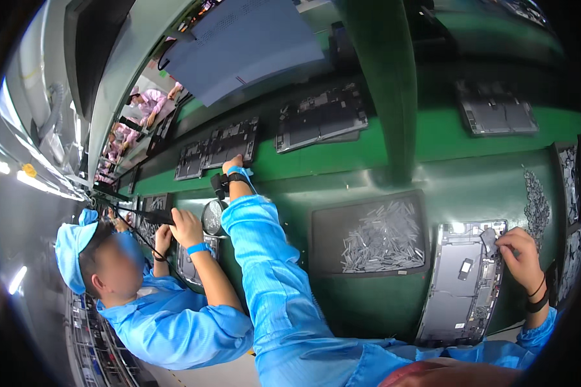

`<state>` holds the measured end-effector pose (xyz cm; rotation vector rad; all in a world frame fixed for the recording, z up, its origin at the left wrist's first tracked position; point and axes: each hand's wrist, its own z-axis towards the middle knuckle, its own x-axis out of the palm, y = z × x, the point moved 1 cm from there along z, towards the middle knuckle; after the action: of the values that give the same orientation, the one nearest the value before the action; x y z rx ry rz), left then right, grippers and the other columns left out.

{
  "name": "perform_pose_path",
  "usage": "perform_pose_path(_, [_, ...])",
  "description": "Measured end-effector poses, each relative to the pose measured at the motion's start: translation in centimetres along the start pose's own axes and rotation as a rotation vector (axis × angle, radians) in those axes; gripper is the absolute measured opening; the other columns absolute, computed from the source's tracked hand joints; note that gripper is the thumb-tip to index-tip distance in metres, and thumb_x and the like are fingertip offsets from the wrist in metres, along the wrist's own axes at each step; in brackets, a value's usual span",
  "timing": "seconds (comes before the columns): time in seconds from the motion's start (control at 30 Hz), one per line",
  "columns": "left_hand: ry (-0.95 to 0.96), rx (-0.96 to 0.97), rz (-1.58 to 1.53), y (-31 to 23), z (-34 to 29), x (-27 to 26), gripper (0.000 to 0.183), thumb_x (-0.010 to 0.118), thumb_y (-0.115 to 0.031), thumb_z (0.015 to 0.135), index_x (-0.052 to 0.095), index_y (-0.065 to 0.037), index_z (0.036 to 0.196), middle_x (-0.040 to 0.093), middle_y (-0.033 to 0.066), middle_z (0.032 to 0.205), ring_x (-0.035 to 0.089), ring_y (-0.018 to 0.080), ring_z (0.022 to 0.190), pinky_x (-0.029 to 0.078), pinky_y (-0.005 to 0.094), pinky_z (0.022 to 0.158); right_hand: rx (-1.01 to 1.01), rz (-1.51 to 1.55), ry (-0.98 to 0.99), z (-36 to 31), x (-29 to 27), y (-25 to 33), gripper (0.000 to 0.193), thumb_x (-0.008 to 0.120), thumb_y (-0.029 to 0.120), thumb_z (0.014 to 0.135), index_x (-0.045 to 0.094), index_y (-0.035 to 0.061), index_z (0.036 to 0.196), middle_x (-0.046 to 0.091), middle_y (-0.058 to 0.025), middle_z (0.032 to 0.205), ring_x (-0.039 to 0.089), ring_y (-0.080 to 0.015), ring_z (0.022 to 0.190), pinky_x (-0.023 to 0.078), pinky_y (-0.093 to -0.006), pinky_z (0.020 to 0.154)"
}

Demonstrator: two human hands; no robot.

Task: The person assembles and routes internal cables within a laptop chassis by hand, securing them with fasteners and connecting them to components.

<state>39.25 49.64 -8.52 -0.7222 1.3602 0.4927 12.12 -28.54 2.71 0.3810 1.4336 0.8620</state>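
Observation:
My left arm stretches across the bench, and my left hand [234,164] is at the near edge of an opened tablet-like device [229,143] on the green belt. Its fingers are mostly hidden. In front of me at the right lies another opened device [455,284], with flat dark battery panels and a circuit board down one side. Over its upper right corner, my right hand [521,255] is closed, thumb and fingers pinching a small dark grey part [489,241]. A small black-and-white piece [465,268] lies on the panels.
A black tray [329,238] holds many small metallic strips. Beside my right hand is a pile of small dark parts [536,206]. More opened devices [323,119] sit on the belt [432,138]. A green post [390,97] stands mid-bench. A co-worker [161,309] works at my left.

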Motion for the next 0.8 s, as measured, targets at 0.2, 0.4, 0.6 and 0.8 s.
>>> perform_pose_path(0.2, [0.050,-0.470,-0.902,-1.7,-1.9,-0.5,0.042,0.063,-0.036,0.082,0.065,0.000,0.103,0.068,0.0153,0.101,0.066,0.0257,0.093,0.053,0.0367,0.077,0.041,0.011,-0.036,0.0,0.6,-0.9,0.012,0.061,-0.006,0.074,0.064,-0.0005,0.084,0.059,-0.0109,0.081,0.057,-0.0232,0.070,0.044,-0.0296,0.060])
perform_pose_path(0.4, [0.096,-0.591,-1.447,-2.3,-3.6,-1.3,0.016,0.063,-0.016,0.082,0.058,-0.001,0.083,0.056,0.0119,0.068,0.055,0.0250,0.054,0.051,0.0366,0.049,0.033,0.029,-0.058,0.1,0.5,-1.4,0.012,0.059,-0.007,0.076,0.064,-0.0003,0.085,0.056,-0.0105,0.079,0.054,-0.0211,0.066,0.043,-0.0283,0.058])
perform_pose_path(0.6, [0.234,-0.569,-1.421,-1.6,-1.2,0.1,0.014,0.061,-0.020,0.086,0.057,-0.007,0.085,0.051,0.0076,0.067,0.046,0.0209,0.051,0.041,0.0323,0.044,-0.023,0.007,-0.116,-0.3,1.1,-1.6,0.011,0.060,-0.007,0.076,0.062,-0.0004,0.084,0.055,-0.0105,0.079,0.054,-0.0211,0.069,0.042,-0.0278,0.059])
perform_pose_path(0.8, [0.136,-0.011,-0.199,-4.4,1.9,0.9,0.045,0.071,-0.036,0.074,0.065,-0.015,0.113,0.067,0.0122,0.107,0.063,0.0319,0.095,0.050,0.0423,0.082,0.072,-0.014,-0.088,-0.4,0.7,-0.3,0.012,0.061,-0.006,0.075,0.063,-0.0002,0.085,0.058,-0.0116,0.081,0.057,-0.0245,0.072,0.045,-0.0308,0.061])
